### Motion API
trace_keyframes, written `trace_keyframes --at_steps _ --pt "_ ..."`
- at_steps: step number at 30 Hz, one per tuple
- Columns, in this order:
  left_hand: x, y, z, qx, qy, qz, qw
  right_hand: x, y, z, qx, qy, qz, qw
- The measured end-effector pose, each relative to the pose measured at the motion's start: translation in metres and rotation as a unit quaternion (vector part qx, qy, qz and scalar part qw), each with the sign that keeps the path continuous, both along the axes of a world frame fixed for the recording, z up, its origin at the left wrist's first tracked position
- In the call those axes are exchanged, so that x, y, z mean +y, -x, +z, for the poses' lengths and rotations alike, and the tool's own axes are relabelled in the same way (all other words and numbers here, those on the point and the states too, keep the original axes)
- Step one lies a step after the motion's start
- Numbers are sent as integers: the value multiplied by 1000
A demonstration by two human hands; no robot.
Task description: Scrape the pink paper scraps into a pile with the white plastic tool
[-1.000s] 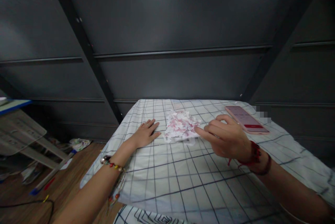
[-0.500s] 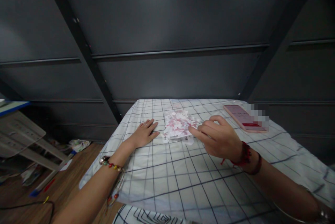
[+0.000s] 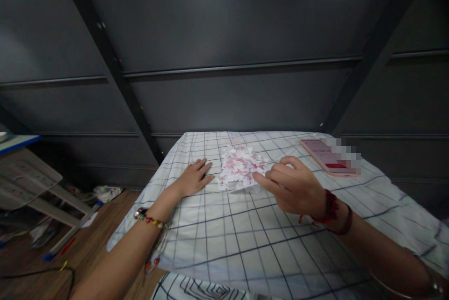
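A loose heap of torn white and pinkish paper scraps (image 3: 242,167) lies on a white cloth with a dark grid pattern (image 3: 217,230). Just left of the heap, my left hand (image 3: 194,178) rests palm down on the cloth, fingers spread and holding nothing. My right hand (image 3: 294,185) is at the heap's right edge. Its fingers are curled, and the thumb and forefinger come together at the scraps. Whatever may be between those fingertips is too small to make out.
A phone in a pink case (image 3: 329,157) lies on the cloth beyond my right hand. Dark panels (image 3: 228,99) stand behind the cloth. On the left are a desk with a blue edge (image 3: 21,143) and a black cable (image 3: 35,272) on the wooden floor.
My right hand's fingertips have shifted very slightly down at the heap's right side, and some scraps there lie a little differently. My left hand stays in place.
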State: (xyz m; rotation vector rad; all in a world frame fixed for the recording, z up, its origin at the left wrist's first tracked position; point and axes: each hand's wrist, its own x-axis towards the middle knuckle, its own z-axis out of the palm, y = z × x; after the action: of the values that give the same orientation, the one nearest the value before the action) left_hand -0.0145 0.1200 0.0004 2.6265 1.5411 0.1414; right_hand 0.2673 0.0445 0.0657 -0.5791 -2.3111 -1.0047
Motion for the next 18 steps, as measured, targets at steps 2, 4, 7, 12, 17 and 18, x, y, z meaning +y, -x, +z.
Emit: trace_keyframes --at_steps 2,4,7,12,17,18 --pt "0 0 -1 0 -2 1 1000 1 0 0 15 -4 -16 1000" --pt "1 0 -2 1 -2 4 1000 2 0 0 18 -3 -34 999" --pt "1 0 -2 3 0 6 1000 2 -1 -1 -3 7 -28 1000" --pt "0 0 1 9 9 5 1000 0 -2 -1 -7 4 3 1000" --pt "-1 0 1 6 13 8 1000 0 -5 1 9 -6 -3 1000" --pt "-1 0 1 10 14 9 1000 0 -6 1 8 -7 -6 1000"
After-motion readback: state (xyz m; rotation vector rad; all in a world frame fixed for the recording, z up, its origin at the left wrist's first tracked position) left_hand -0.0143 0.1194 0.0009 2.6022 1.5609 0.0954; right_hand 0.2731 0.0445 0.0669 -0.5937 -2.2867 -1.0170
